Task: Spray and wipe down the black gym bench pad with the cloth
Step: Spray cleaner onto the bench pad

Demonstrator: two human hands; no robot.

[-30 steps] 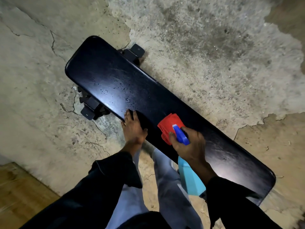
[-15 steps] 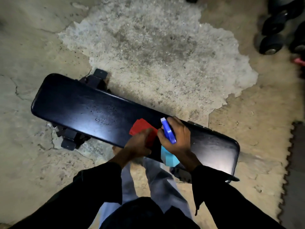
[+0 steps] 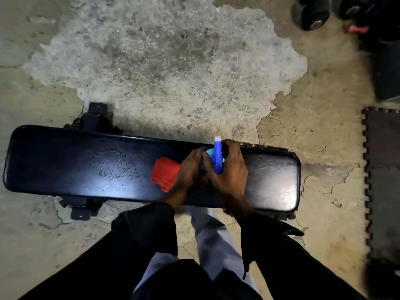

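Overhead look down at a black gym bench pad [image 3: 71, 161], lying lengthwise across a cracked, patchy concrete floor [image 3: 168, 68].

Toward the pad's left half: a scatter of dark spray droplets [image 3: 114, 169] around a pale glare patch, unwiped. Judged from this: spraying done on that stretch, wiping not yet begun there.

Just right of the pad's middle: a red cloth [image 3: 165, 174], bunched, resting on the pad surface and now under the left hand [image 3: 191, 169] rather than with the right, as a second ago. Left-hand fingers curled over the cloth's right edge; whether pinching it or only pressing it down cannot be told. That hand lay flat on the near edge further left a second ago.

Touching it on the right: the right hand [image 3: 229, 167], fingers wrapped around the neck of a spray bottle [image 3: 217, 156], blue trigger head pointing toward the pad's far edge, teal body barely showing beneath.

Right end of the pad: glossy, no droplets visible.

Change in short: cloth passed from right hand to left, bottle kept in the right. Likely meaning: each hand freed for its own job, spraying with the right and wiping with the left.

Far right: edge of a dark interlocking floor mat [image 3: 381, 169]; dumbbells [image 3: 311, 14] at the upper right.
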